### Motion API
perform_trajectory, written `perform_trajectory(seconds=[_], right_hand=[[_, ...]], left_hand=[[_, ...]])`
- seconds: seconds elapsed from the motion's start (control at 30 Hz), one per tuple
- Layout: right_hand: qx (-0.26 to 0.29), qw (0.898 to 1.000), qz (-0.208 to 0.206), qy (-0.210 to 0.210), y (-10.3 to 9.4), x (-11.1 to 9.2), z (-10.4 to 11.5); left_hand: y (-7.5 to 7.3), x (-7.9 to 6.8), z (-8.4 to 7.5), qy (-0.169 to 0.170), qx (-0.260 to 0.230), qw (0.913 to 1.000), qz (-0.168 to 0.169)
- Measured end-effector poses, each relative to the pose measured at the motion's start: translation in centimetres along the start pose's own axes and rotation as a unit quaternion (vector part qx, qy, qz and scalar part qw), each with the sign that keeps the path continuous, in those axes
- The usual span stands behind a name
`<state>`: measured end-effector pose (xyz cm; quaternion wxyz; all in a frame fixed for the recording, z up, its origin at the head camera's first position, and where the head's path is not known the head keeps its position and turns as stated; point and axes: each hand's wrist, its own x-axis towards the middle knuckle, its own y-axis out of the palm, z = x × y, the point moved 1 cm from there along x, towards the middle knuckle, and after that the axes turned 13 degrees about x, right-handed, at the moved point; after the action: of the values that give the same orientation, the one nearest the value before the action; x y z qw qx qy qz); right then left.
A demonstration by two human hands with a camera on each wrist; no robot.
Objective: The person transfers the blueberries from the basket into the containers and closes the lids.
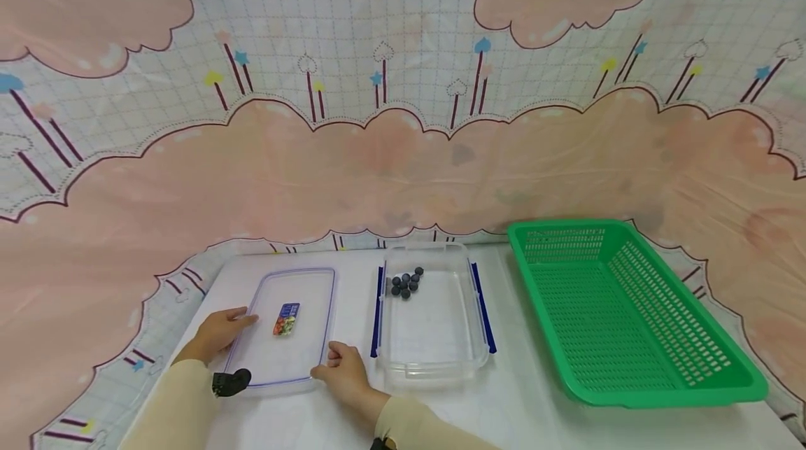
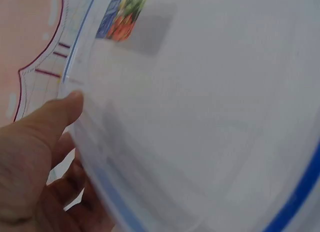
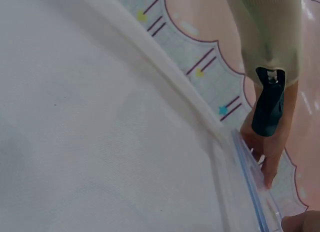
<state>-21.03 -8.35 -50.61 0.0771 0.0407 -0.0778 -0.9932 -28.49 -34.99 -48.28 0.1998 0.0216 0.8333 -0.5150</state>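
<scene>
A clear plastic lid (image 1: pixel 302 359) with a blue seal and a colourful label (image 1: pixel 287 319) is held at the left of the table. My left hand (image 1: pixel 220 333) grips its left edge; in the left wrist view the thumb lies over the lid (image 2: pixel 210 92) and the fingers are curled below. My right hand (image 1: pixel 346 374) pinches the lid's near right edge, and only a fingertip of it shows at the corner of the right wrist view. To the right stands a clear box (image 1: pixel 434 370) with dark blue side clips, several blueberries (image 1: pixel 406 285) gathered at its far left.
A large green plastic basket (image 1: pixel 630 397) stands at the right of the white table (image 1: pixel 522 380). Behind the table hangs a patterned cloth (image 1: pixel 403 170), which also shows along the table's left edge.
</scene>
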Motion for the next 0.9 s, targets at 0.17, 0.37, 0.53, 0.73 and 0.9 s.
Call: perform_trajectory(seconds=[0.17,0.37,0.53,0.73,0.9], right_hand=[[0.03,0.999,-0.035,-0.024,0.0,-0.6,-0.4],[0.041,0.998,-0.044,-0.022,-0.2,-0.8,-0.8],[0.05,0.997,-0.054,-0.022,-0.2,-0.9,-0.8],[0.035,0.998,-0.056,-0.011,-0.1,-1.4,-0.4],[0.031,0.998,-0.05,-0.004,-0.2,-2.0,0.3]], left_hand=[[-0.1,-0.5,0.8,-0.001,-0.098,0.994,0.049],[-0.3,-1.3,1.1,0.001,-0.124,0.9905,0.06],[-0.3,-1.4,1.2,0.002,-0.121,0.9908,0.061],[-0.2,-1.5,1.6,0.011,-0.105,0.9919,0.07],[-0.4,-2.3,2.0,0.026,-0.112,0.9902,0.08]])
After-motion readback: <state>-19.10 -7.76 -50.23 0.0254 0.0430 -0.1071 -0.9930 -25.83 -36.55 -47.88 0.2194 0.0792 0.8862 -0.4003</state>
